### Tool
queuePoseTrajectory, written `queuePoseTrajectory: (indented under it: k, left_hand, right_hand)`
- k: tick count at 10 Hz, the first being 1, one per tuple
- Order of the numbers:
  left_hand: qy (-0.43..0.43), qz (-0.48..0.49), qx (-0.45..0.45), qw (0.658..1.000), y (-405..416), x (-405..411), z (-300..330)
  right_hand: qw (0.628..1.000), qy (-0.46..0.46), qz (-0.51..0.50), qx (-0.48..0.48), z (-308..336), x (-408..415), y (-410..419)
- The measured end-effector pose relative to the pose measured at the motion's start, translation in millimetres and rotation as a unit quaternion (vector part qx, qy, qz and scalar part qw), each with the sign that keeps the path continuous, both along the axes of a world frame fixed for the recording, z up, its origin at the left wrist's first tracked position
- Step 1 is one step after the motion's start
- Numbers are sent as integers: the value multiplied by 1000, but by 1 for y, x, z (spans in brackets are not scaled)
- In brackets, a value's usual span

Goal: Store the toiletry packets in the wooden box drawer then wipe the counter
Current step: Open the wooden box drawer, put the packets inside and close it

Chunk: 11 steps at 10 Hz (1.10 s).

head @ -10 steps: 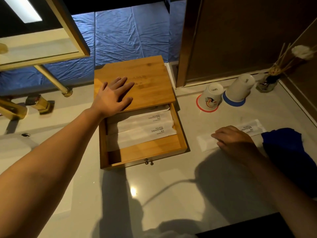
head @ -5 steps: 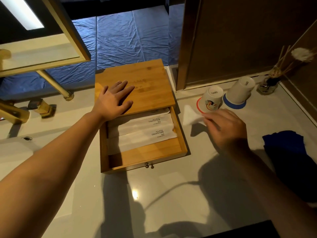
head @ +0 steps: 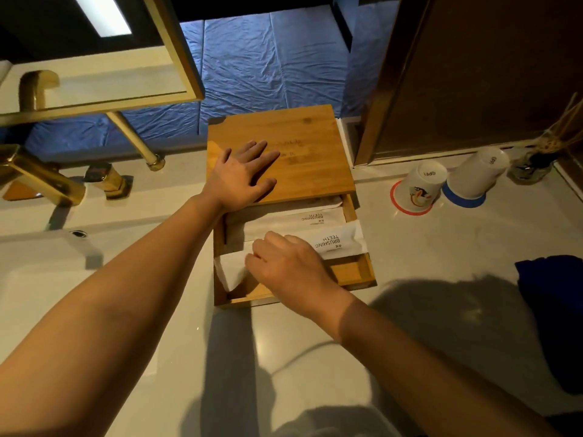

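The wooden box (head: 310, 146) stands on the pale counter (head: 426, 257) with its drawer (head: 353, 272) pulled out toward me. My left hand (head: 243, 175) lies flat on the box lid, fingers spread. My right hand (head: 284, 266) is over the drawer, closed on a white toiletry packet (head: 340, 244) marked "BRUSHING TEETH" that lies across the drawer, its right end over the drawer's side wall. Another white packet (head: 303, 220) lies further back in the drawer, partly under the lid.
A dark blue cloth (head: 555, 298) lies at the counter's right edge. Two upturned cups (head: 422, 187) (head: 476, 175) and a reed diffuser (head: 533, 165) stand at the back right. A gold faucet (head: 38, 178) and the sink (head: 41, 263) are on the left.
My right hand picked the packet up from the counter on the right and carried it left into the open drawer. My left hand stayed on the lid.
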<state>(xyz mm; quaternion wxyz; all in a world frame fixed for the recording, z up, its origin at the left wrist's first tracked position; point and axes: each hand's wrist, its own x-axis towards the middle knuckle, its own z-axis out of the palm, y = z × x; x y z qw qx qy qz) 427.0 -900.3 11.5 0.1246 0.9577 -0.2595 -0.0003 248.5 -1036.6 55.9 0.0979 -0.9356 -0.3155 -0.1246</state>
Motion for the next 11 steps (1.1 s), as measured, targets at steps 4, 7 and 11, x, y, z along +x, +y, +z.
queuePoseTrajectory:
  k: [4,7,11]
  left_hand:
    - [-6,-8,-6,1000,1,0,1]
    - [-3,-7,-6,1000,0,-1,2]
    - [-10,-9,-9,1000,1,0,0]
  right_hand:
    - [975,210,-76,-18,-26,-3,8]
    - [934,319,-149,-65,-37,-30,-17]
    - [955,260,-134,45,-42,-40,-25]
